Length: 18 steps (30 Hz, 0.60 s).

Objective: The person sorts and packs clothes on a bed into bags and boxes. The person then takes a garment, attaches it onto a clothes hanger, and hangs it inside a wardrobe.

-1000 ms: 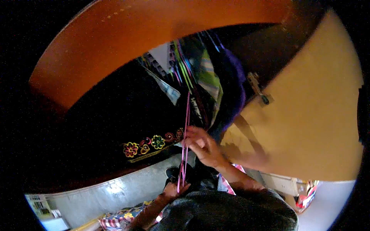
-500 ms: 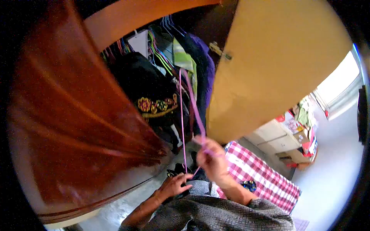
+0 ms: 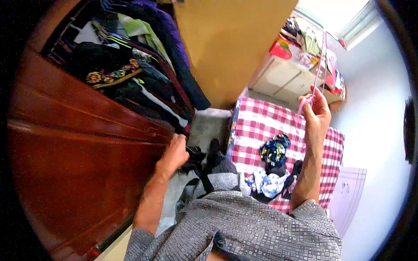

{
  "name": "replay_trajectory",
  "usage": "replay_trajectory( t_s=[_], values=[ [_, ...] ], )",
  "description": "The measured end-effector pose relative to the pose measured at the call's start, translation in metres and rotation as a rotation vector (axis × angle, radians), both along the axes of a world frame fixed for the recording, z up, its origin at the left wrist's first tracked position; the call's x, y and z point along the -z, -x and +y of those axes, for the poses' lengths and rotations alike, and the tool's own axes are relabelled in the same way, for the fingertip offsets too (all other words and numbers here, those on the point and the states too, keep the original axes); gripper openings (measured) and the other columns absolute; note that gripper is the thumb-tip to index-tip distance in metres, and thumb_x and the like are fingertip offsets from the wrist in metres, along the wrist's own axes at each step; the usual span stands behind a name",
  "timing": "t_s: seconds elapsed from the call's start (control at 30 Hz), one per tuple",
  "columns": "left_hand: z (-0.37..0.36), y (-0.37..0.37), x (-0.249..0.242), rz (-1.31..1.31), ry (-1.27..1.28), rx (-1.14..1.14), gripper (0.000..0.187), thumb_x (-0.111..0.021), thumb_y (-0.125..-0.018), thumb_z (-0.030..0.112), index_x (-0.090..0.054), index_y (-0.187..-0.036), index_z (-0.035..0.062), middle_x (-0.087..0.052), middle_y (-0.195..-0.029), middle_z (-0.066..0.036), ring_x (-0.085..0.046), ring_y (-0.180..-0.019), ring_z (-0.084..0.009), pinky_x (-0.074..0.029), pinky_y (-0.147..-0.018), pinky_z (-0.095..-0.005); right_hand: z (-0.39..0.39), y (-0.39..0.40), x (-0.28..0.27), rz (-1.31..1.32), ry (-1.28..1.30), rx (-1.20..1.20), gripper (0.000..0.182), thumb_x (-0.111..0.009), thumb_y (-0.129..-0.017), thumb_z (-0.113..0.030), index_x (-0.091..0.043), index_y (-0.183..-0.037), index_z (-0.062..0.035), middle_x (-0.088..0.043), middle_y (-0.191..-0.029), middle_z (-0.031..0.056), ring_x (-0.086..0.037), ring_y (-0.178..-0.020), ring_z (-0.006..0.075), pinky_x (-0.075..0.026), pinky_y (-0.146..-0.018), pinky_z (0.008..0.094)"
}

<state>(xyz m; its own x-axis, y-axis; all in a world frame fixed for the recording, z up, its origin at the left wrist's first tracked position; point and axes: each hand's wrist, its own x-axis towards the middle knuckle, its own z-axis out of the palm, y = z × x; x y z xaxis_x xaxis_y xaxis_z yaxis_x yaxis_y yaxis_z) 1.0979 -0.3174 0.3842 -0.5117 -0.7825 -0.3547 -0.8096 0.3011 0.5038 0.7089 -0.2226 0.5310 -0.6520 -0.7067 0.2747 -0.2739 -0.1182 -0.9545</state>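
A thin pink clothes hanger (image 3: 321,71) is raised at the right, seen almost edge-on. My right hand (image 3: 317,113) is closed around its neck end, over the bed. My left hand (image 3: 175,152) is at the free edge of the glossy brown wardrobe door (image 3: 87,161), with its fingers curled in there. The fingertips are partly hidden. Beyond that hand, dark clothes and a black garment with beaded flowers (image 3: 111,76) hang in the open wardrobe.
A yellow-brown door panel (image 3: 230,43) stands open on the wardrobe's other side. On the checked bed (image 3: 250,117) lie a sequined cloth (image 3: 275,150) and a blue-and-white cloth (image 3: 269,183). Pale cabinets (image 3: 285,78) with piled items stand by the window.
My right hand has swung right and up with the hanger, away from the wardrobe. My left hand has left the hanger and moved to the door edge. The view has turned right.
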Motion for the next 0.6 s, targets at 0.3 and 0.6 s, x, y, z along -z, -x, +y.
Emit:
replay_trajectory(
  t_s=[0.3,0.6],
  values=[
    [-0.041,0.038,0.002,-0.046,0.127,0.020,0.020,-0.073,-0.086,0.013,-0.069,-0.099,-0.0015,-0.069,-0.104,-0.026,-0.065,-0.099,-0.0433,-0.052,-0.085,-0.0498,0.100,0.055,0.035,0.125,-0.281,0.317,0.044,-0.063,-0.103,-0.027,-0.049,-0.063,-0.0123,-0.040,-0.062,-0.0106,-0.033,-0.058,0.0008,-0.022,-0.051,0.0231],
    [-0.059,0.084,-0.051,0.259,0.126,0.008,0.027,-0.066,-0.095,0.027,-0.070,-0.096,0.0007,-0.072,-0.087,-0.019,-0.071,-0.081,-0.0350,-0.052,-0.072,-0.0416,0.119,0.103,0.089,0.251,-0.491,0.128,0.048,-0.041,-0.109,-0.039,-0.067,-0.124,-0.0011,-0.071,-0.118,0.0157,-0.066,-0.110,0.0213,-0.050,-0.096,0.0365]
  ],
)
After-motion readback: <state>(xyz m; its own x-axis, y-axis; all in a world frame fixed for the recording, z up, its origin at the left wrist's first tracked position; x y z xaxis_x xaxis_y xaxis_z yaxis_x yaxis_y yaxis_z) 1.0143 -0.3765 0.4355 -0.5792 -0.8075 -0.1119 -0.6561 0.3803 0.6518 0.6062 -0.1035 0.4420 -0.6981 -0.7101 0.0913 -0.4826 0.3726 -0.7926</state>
